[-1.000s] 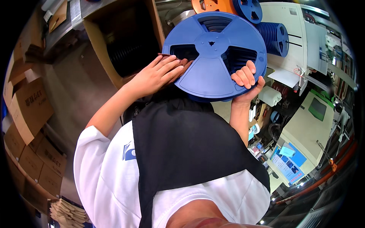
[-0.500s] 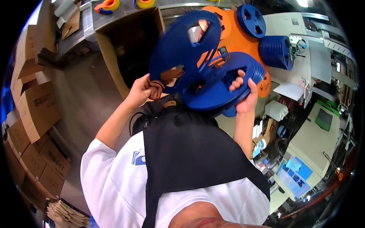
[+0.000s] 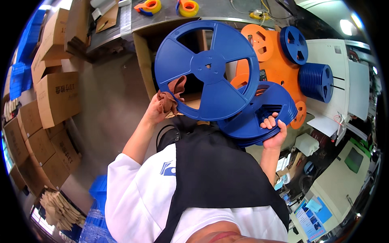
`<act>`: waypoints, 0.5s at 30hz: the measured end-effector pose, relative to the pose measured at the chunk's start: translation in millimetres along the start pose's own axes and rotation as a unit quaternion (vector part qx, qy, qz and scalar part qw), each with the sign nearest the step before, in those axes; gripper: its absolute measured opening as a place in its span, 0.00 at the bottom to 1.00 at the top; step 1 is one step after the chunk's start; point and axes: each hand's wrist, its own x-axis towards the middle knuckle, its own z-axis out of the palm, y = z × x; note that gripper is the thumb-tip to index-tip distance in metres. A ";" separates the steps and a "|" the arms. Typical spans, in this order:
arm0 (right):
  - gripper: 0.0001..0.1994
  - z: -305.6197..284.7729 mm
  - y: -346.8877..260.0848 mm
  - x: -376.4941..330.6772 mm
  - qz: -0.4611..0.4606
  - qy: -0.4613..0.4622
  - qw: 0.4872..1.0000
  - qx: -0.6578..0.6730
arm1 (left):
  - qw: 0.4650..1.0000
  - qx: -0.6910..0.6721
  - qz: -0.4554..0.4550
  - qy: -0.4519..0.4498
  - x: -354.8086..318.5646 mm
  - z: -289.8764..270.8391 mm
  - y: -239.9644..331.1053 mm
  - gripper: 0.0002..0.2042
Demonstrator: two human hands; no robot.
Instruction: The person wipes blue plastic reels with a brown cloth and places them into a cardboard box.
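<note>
My left hand (image 3: 155, 110) is closed on a brown cloth (image 3: 177, 86) and the lower left rim of a large blue reel (image 3: 199, 68). The reel's broad face, with its hub and wide cut-outs, is turned toward me. To the right, my right hand (image 3: 276, 133) grips a stack of blue reels (image 3: 245, 124), fingers through a cut-out and thumb over the edge. The single reel overlaps the stack's left part. Behind it stands an open cardboard box (image 3: 143, 60), mostly hidden by the reel.
An orange machine plate (image 3: 287, 72) carries a blue reel (image 3: 293, 45) and a row of blue reels (image 3: 317, 82) on its right. Orange tape dispensers (image 3: 148, 7) sit on the grey bench (image 3: 168, 19). Cartons (image 3: 58, 99) are piled at the left.
The single reel has swung from a steep tilt to facing me, apart from the stack's upper reels. More of the brown cloth shows. The whole view has shifted, with surroundings lower and further right.
</note>
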 end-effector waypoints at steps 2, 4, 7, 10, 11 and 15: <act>0.14 -4.6 -3.2 -0.5 0.000 0.005 1.000 -0.001 | 0.998 -0.043 -0.035 0.029 -3.3 -1.0 0.1 0.20; 0.14 -6.1 -5.6 -0.2 0.007 0.001 1.000 -0.002 | 0.998 -0.033 -0.041 0.018 -7.0 0.2 0.4 0.21; 0.14 -8.8 -8.1 0.7 0.013 0.004 1.000 0.003 | 0.999 0.035 -0.030 0.022 -16.5 -6.2 3.1 0.20; 0.14 -13.8 -9.4 1.5 0.019 0.005 1.000 -0.002 | 0.991 0.038 -0.011 0.130 -20.0 -11.0 5.7 0.19; 0.14 -14.9 -10.0 0.2 0.012 0.011 1.000 -0.007 | 0.993 0.043 -0.026 0.108 -19.2 -25.1 7.5 0.18; 0.14 -12.3 -11.7 -3.1 0.005 0.021 0.999 -0.030 | 0.948 0.199 -0.015 0.248 16.2 -55.3 -11.7 0.14</act>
